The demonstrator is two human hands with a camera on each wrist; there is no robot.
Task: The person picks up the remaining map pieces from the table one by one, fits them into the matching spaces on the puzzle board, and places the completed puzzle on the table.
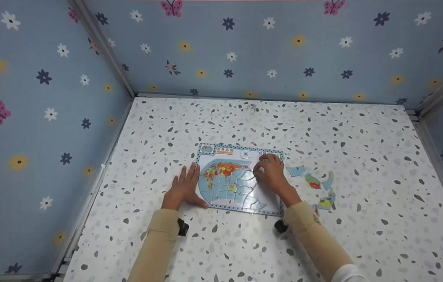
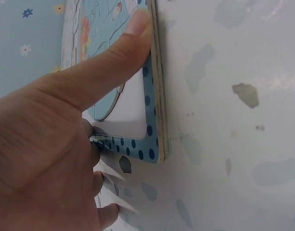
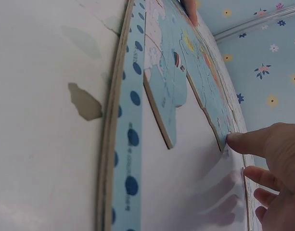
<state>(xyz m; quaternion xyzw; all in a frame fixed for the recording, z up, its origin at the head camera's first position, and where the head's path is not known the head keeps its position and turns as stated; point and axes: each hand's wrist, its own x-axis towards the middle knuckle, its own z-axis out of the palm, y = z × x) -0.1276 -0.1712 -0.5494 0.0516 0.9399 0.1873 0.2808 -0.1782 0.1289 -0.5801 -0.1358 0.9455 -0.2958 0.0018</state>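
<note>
Speckled tabletop (image 1: 382, 156), wide left fingers (image 1: 190, 173), parted right fingers (image 3: 263, 178) against puzzle (image 1: 225, 194)

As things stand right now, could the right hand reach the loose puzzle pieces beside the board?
Probably yes: the right hand is over the board near its right edge; the loose puzzle pieces lie beyond it, with nothing standing between.

Open lanes of speckled tabletop (image 1: 245, 123) run along the far and left sides of a world-map jigsaw board (image 1: 268, 200), bounded by flower-print panels (image 1: 245, 41) at left, right and far. The left hand (image 1: 184, 190) blocks the board's near-left corner; the right hand (image 1: 273, 172) bars its far-right section. Between the two forearms, the near approach is open, flanked by black wrist devices (image 1: 281, 226). Loose puzzle pieces (image 1: 313, 181) obstruct the right, with room beyond.
</note>
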